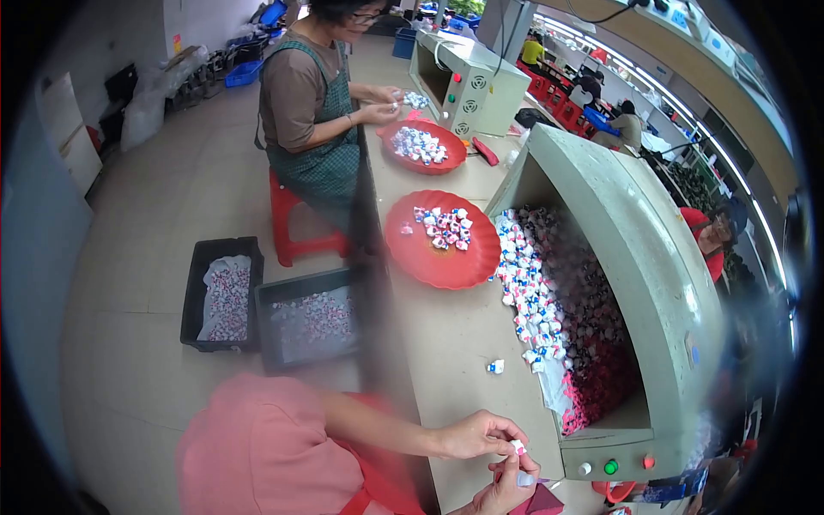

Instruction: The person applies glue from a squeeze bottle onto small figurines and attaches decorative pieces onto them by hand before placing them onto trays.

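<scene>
And here the left hand [472, 435] reaches across the beige table [455, 343], thumb and fingertips pinching a small white-and-pink piece [518, 447] just before the near corner of the pale green cabinet [639, 232]. The right hand [502, 492] is right up close below it, fingers curled; whether they grip the piece too, one cannot tell. Up the table, one lone white-and-blue piece [495, 366] sits apart, and beside it a great heap of pieces [525, 296] spills from the cabinet's open mouth, bright pink ones at the near end! Beyond lies a scalloped red plate [408, 262] with a cluster in its middle, then a second red dish [453, 158], well filled, next to a seated co-worker [300, 112] in a green apron, hands together over the table
</scene>
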Demonstrator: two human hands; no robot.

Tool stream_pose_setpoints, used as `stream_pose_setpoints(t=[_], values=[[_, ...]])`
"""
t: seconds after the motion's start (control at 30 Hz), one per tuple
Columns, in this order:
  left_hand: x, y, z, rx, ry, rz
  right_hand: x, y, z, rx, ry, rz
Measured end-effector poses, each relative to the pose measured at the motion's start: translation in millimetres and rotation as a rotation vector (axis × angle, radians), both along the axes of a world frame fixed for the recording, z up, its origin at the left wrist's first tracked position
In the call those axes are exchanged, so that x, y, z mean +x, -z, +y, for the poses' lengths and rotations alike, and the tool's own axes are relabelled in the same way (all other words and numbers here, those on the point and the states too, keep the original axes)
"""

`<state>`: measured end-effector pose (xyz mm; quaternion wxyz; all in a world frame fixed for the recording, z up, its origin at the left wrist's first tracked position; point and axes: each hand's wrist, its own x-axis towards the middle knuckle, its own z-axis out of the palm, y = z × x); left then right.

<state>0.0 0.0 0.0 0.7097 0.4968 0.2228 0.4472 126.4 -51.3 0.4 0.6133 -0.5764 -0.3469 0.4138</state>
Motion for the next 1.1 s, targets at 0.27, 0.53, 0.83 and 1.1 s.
stream_pose_setpoints(t=[0.27, 0.53, 0.83, 1.1], values=[[0.2, 1.6, 0.6, -0.065, 0.083, 0.016, 3.0, 7.4, -3.4, 0.112, 0.048, -0.016], [4.1, 2.2, 0.2, -0.081, 0.076, -0.001, 6.0, 16.5, -0.3, 0.141, 0.075, -0.043], [12.8, 4.7, -7.0, -0.083, 0.057, -0.008, 5.5, 6.6, -12.7, 0.141, 0.092, -0.120], [4.4, 3.3, -5.3, -0.149, 0.093, -0.006, -6.3, -8.8, -14.4, 0.075, 0.128, -0.180]])
